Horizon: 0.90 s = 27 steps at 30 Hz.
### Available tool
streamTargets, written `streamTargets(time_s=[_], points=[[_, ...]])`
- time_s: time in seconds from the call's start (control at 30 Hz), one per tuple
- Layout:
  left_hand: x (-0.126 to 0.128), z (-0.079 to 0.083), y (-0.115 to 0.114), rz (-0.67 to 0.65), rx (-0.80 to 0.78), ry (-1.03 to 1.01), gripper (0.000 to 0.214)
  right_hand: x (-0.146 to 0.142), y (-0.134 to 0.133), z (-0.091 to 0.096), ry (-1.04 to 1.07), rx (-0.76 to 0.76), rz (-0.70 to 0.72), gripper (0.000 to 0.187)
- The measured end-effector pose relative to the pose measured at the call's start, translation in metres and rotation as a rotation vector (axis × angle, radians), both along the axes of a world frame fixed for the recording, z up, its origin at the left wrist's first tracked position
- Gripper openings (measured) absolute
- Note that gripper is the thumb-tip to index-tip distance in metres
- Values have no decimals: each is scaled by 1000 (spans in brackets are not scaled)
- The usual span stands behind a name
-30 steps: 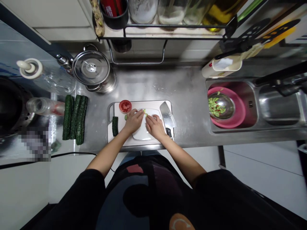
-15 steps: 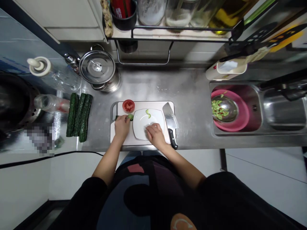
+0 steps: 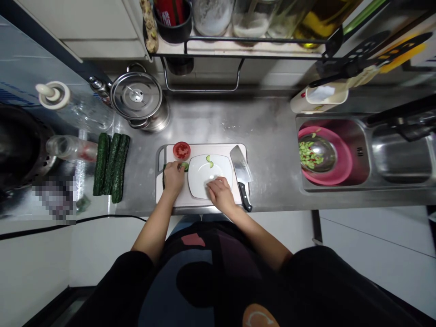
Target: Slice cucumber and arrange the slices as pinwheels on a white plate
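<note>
Now apart: your left hand [image 3: 174, 178] has shifted off the plate [image 3: 199, 184] to cucumber slices [image 3: 185, 166] alongside; right hand [image 3: 221, 194] curls over plate; grips unclear. Plate: two green strips [image 3: 211, 164]. Pink basin [image 3: 344, 156]: bowl [image 3: 329, 154], chopped pieces [image 3: 309, 156].

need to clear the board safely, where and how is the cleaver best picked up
Probably by its black handle, with the right hand from the near right side: the cleaver lies flat, its handle at the near right corner of the board, blade pointing away. Which edge is sharp I cannot tell.
</note>
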<state>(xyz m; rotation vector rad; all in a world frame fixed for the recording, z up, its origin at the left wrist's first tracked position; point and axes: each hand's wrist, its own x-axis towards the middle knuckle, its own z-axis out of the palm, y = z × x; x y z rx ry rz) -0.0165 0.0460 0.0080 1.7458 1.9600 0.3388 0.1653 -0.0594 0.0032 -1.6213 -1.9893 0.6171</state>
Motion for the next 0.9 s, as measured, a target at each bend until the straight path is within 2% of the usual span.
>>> streamTargets(time_s=[0.17, 0.4, 0.53, 0.7, 0.9], points=[[0, 0, 4, 2, -48, -21, 18, -2, 0, 2, -14, -30, 5, 30], [5, 9, 10, 79, -126, -66, 19, -2, 2, 5, -21, -65, 19, 30], [6, 12, 9, 50, -112, -58, 27, -2, 2, 5, -10, -35, 9, 31], [7, 11, 7, -9, -95, -22, 24, -3, 3, 4, -6, -8, 8, 29], [8, 12, 5, 38, -63, -66, 22, -2, 6, 4, -10, -28, 16, 27]])
